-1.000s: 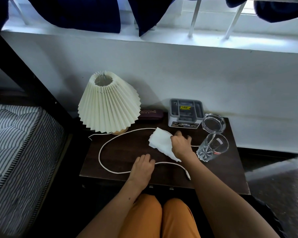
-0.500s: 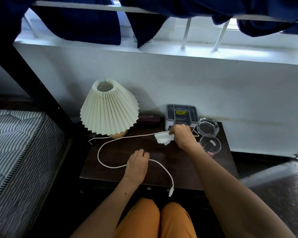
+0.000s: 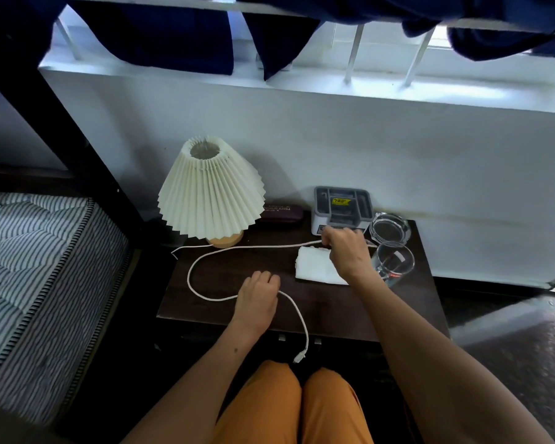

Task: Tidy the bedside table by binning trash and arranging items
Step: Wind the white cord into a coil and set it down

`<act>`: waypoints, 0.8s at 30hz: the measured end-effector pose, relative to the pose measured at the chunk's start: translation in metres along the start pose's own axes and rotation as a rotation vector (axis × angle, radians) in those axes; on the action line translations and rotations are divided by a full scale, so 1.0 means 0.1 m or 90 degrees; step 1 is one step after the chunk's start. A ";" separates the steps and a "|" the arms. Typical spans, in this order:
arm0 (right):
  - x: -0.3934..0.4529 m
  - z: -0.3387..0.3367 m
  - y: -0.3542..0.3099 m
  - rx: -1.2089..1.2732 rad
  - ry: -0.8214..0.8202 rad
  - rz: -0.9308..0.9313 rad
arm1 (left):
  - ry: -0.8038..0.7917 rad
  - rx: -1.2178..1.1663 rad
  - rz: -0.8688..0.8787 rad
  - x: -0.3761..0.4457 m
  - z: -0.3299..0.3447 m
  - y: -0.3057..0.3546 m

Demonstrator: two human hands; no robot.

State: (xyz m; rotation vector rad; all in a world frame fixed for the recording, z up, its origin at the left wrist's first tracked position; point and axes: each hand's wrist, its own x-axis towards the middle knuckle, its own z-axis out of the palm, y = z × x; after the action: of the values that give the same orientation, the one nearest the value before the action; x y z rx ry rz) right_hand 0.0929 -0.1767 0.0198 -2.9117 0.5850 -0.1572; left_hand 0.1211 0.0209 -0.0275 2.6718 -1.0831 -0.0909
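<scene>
White charging cable (image 3: 205, 285): loops across the dark bedside table (image 3: 350, 312), its plug end hanging off the front edge above the person's knees. Half a second ago the loop lay much the same, with the plug already over the edge.

Left hand (image 3: 257, 299): fingers curled over the cable near the middle of the loop, holding it as before.

Right hand (image 3: 346, 254): fingers pinched on the cable's far run, just in front of the grey organiser box (image 3: 342, 208). A second ago it held the tissue; it has since let it go and taken the cable.

White tissue (image 3: 314, 267): now lying flat on the table under the right wrist, not yet binned. Half a second ago it was bunched in the fingers.

Judgement: with both hands on the cable, the step in hand looks like gathering or coiling it; the tissue waits its turn.

Nearby: clear drinking glass (image 3: 393, 262) just right of the right hand; glass ashtray (image 3: 390, 230) behind it; pleated lamp (image 3: 210, 190) at rear left; dark maroon case (image 3: 281, 213) between lamp and organiser. Striped mattress (image 3: 29, 283) left of the table.
</scene>
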 end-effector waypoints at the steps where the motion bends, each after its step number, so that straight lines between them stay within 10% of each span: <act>1: 0.02 -0.05 0.00 0.001 0.037 0.000 | 0.017 -0.009 -0.008 0.01 -0.03 0.00; 10: 0.04 -0.63 -0.08 0.000 0.269 0.009 | 0.143 -0.187 -0.088 0.00 -0.41 0.04; 24: -0.37 -1.91 -0.42 0.109 0.294 0.247 | 0.214 -0.532 0.002 -0.31 -1.02 0.33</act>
State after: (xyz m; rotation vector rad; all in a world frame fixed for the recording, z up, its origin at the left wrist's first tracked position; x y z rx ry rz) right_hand 0.0481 -0.1516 0.2124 -2.5365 1.1263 -0.7922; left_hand 0.0919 0.0414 0.0781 1.8483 -0.7187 -0.0687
